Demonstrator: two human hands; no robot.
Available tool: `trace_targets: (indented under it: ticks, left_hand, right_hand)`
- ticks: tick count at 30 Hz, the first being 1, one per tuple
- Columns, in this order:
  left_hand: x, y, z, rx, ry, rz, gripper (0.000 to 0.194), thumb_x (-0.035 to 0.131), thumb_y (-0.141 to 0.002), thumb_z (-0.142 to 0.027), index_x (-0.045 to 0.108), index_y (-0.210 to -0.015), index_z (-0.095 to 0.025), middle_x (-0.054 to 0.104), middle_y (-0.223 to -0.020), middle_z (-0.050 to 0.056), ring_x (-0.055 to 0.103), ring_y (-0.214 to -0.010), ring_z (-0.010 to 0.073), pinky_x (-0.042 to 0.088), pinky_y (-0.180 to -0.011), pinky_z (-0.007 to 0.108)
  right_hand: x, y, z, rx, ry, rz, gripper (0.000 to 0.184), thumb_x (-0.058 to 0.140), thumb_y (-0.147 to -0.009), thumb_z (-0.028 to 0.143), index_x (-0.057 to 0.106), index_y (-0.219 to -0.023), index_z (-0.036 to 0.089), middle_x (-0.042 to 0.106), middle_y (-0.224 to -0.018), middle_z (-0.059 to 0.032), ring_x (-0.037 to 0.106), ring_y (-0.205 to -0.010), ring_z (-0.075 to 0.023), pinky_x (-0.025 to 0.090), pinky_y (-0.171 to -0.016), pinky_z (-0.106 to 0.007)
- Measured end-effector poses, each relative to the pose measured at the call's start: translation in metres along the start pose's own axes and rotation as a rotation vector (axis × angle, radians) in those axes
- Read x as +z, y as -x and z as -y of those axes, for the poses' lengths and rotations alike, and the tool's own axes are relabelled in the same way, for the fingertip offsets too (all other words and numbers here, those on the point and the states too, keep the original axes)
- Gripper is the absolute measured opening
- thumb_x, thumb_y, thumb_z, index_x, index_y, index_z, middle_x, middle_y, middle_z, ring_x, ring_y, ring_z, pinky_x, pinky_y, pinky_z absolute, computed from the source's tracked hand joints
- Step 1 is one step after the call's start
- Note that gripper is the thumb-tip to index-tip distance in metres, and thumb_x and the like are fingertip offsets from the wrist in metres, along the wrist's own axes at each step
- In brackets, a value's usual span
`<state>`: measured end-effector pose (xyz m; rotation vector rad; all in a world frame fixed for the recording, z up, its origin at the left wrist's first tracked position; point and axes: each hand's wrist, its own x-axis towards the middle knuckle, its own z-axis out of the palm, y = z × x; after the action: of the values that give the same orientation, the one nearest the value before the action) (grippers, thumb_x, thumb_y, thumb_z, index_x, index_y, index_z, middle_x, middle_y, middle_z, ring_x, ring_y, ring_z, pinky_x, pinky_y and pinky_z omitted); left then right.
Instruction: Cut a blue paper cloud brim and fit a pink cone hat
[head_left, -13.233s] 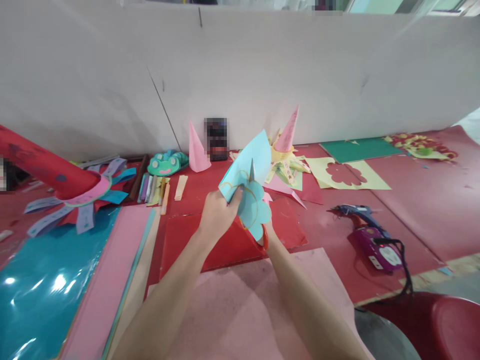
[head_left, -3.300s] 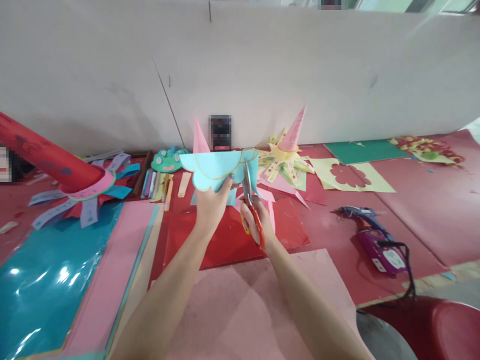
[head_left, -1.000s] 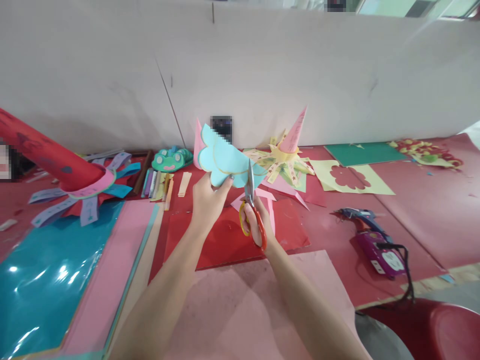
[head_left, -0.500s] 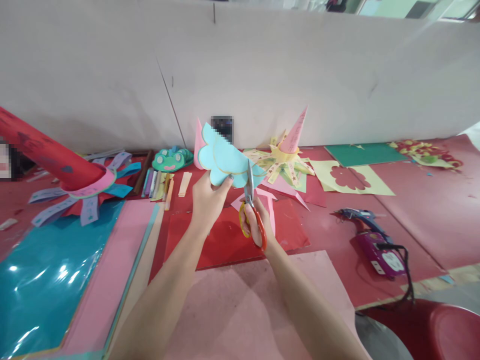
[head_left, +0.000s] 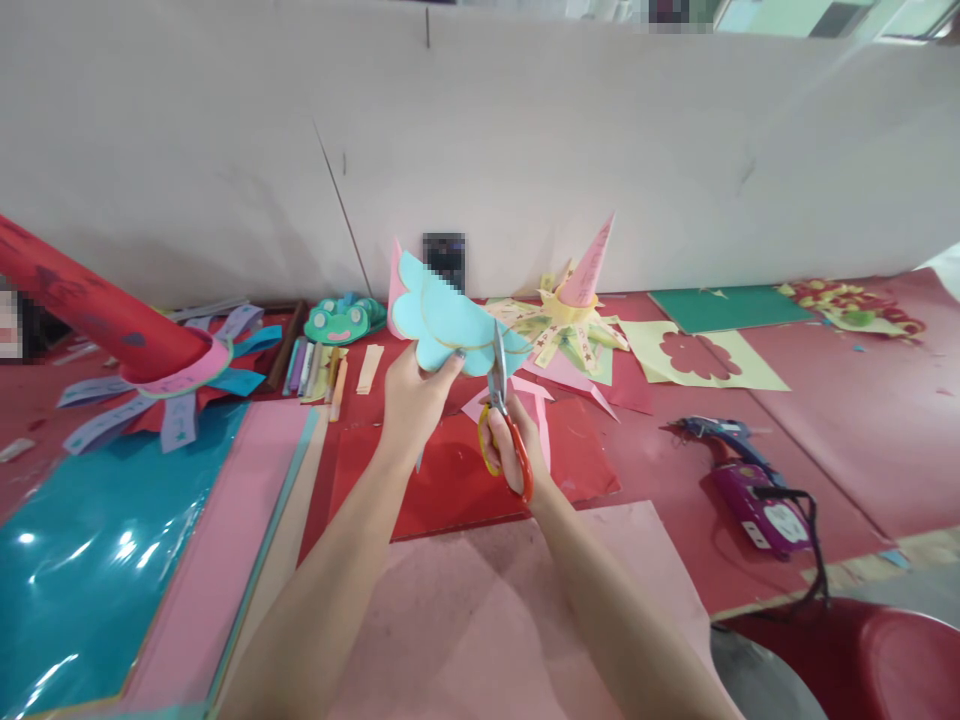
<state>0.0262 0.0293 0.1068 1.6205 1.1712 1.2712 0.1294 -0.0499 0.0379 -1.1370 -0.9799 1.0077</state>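
A light blue sheet of paper (head_left: 442, 318) with a scalloped edge and a yellow-brown drawn line is pinched in my left hand (head_left: 418, 395), thumb on top. My right hand (head_left: 517, 440) is closed on a pair of scissors (head_left: 498, 368) with one red and one yellow handle loop. The blades point up and lie at the paper's right part; how far apart they are is hard to tell. Below the hands lies a red sheet (head_left: 457, 490), with pink paper scraps (head_left: 536, 400) at its back edge.
Behind stand a pink cone (head_left: 394, 290), a phone (head_left: 446, 258) and a pink-and-yellow cone hat (head_left: 585, 275). On the right are a glue gun (head_left: 716, 432), a purple power strip (head_left: 761, 510) and yellow paper (head_left: 645, 355). Left are a red tube hat (head_left: 112, 320) and markers (head_left: 304, 365).
Since the oldest frame the paper has been turned and its scalloped edge has grown longer. A loose blue piece under it is gone from sight. In the last second the paper tilts slightly.
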Motion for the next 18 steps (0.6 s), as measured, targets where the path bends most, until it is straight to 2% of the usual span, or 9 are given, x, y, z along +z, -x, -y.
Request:
trace_targets:
  ticks: [3,11,14,18]
  left_hand:
    - [0.0000,-0.0002,-0.0002,-0.008,0.002,0.001,0.014,0.065,-0.071,-0.030,0.065,-0.076,-0.016,0.068,-0.074,0.001,0.063,-0.075,0.0186,0.048,-0.064,0.025]
    - [0.0003,0.0009,0.0021,-0.020,0.014,0.009,0.019,0.062,-0.074,-0.036,0.062,-0.075,-0.017,0.065,-0.071,0.001,0.062,-0.071,0.0183,0.048,-0.063,0.026]
    - [-0.0001,0.0021,0.0022,-0.017,0.003,-0.024,0.028,0.057,-0.079,-0.043,0.058,-0.070,-0.018,0.062,-0.066,0.001,0.060,-0.067,0.0168,0.047,-0.061,0.025]
    - [-0.0011,0.0023,-0.0007,-0.013,-0.035,-0.088,0.027,0.058,-0.079,-0.040,0.057,-0.064,-0.018,0.061,-0.065,0.001,0.059,-0.071,0.0163,0.046,-0.061,0.023]
  right_hand:
    - [0.0006,0.0006,0.0004,-0.005,-0.010,-0.034,0.032,0.051,-0.085,0.053,0.051,-0.094,0.022,0.042,-0.059,0.0075,0.033,-0.040,-0.0046,0.030,-0.036,-0.018]
    - [-0.0001,0.0002,0.0003,0.000,-0.024,-0.028,0.030,0.052,-0.085,0.052,0.051,-0.094,0.023,0.042,-0.059,0.0073,0.033,-0.040,-0.0045,0.030,-0.036,-0.018]
    - [-0.0016,-0.0006,-0.0017,0.006,-0.017,-0.027,0.029,0.053,-0.085,0.051,0.050,-0.090,0.023,0.043,-0.061,0.0067,0.034,-0.041,-0.0047,0.031,-0.036,-0.018]
    - [-0.0019,-0.0016,-0.0040,0.013,-0.003,-0.017,0.030,0.054,-0.084,0.051,0.050,-0.093,0.023,0.043,-0.060,0.0071,0.033,-0.040,-0.0044,0.031,-0.036,-0.017]
